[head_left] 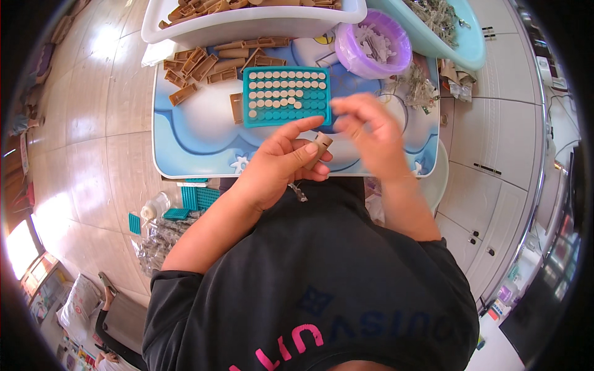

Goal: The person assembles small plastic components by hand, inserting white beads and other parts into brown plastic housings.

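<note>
My left hand [281, 157] is closed round a small tan plastic piece [320, 147] with dark slots in its side, the thumb pressed along it and the index finger stretched beyond. Just to the right, my right hand [371, 136] is blurred by motion, its thumb and fingers drawn together; anything between them is too small to make out. Both hands are over the near part of the table. Beyond them lies a teal tray [246, 102] with rows of round cream discs; its lower right holders carry no discs.
Loose brown plastic pieces [204, 65] lie left of the tray, below a white tub [260, 28] of similar pieces. A purple basin [356, 62] with pale parts and a light-blue tub [476, 46] stand at right. Teal trays [198, 198] and bagged parts [158, 238] rest on the floor.
</note>
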Tool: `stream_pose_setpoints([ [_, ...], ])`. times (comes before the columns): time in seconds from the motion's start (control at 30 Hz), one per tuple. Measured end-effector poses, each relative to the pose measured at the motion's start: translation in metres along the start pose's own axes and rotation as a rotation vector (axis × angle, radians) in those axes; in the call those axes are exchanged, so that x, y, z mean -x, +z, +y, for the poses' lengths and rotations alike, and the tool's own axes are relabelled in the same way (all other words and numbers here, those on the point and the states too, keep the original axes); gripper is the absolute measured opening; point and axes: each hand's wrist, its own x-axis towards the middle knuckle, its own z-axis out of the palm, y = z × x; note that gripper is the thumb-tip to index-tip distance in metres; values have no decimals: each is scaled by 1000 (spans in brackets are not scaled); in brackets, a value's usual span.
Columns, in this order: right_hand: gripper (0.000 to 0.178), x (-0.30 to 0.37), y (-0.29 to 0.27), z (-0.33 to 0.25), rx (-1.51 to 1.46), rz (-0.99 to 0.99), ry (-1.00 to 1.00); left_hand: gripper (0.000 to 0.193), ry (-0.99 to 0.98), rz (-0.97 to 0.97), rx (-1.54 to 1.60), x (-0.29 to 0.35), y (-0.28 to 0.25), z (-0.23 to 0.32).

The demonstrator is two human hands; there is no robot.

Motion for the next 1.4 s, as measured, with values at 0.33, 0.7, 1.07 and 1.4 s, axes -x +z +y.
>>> stream_pose_setpoints([
  [0.33,14,-123,-59,12,1097,7,32,29,-86,33,143,-10,-3,0],
  [0.7,15,-103,-63,-2,675,174,115,29,-58,93,138,-8,-3,0],
  [1.07,12,-76,-52,12,465,501,-167,26,-24,28,254,-10,-3,-3],
  [1.4,11,-75,-51,4,365,529,-221,24,-30,12,286,-9,-5,-4],
])
